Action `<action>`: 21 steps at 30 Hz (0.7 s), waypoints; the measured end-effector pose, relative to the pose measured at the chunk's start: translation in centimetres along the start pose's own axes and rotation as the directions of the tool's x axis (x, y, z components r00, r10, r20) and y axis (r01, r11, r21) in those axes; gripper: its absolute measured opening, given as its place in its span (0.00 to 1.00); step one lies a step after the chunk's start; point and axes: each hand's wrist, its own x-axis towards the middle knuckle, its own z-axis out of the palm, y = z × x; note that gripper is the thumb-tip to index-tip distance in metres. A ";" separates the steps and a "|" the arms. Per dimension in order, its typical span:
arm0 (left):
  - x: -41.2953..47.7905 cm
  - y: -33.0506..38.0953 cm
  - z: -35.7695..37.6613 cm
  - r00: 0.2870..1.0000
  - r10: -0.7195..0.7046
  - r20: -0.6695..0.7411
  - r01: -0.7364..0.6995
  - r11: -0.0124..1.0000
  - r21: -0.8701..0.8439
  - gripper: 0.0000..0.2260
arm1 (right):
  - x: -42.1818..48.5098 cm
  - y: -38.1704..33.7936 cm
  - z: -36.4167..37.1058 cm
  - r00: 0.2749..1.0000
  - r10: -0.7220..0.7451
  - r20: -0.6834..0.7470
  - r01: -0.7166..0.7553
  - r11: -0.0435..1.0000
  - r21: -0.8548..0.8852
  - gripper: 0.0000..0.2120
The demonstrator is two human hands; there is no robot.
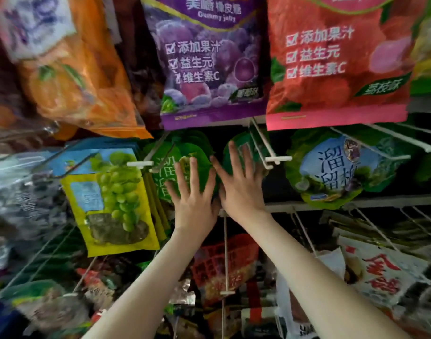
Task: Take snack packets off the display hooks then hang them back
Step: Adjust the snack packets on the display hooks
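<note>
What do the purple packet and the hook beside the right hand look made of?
Purple packet: glossy printed plastic film, judging by sheen and a crimped bottom seal. Hook: thin white-coated wire, probably metal, with what looks like a plastic tag bar at its tip.

the purple packet reads "美嚼 橡皮糖" and "gummy jelly", with three ticked lines below: "添加果汁", "益生元", "维生素c". the red packet beside it carries the same three ticked lines and a green tag reading "荔枝味". the round green packet at the right shows "溜溜" in large dark characters. the white packet at the lower right bears a red "金". other print is too blurred to read.
</note>
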 end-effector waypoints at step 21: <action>-4.0 8.5 -2.3 0.995 0.094 -0.015 -0.093 0.935 -0.341 0.27 | -6.3 6.8 -3.7 0.984 0.054 -0.171 0.004 0.947 0.320 0.23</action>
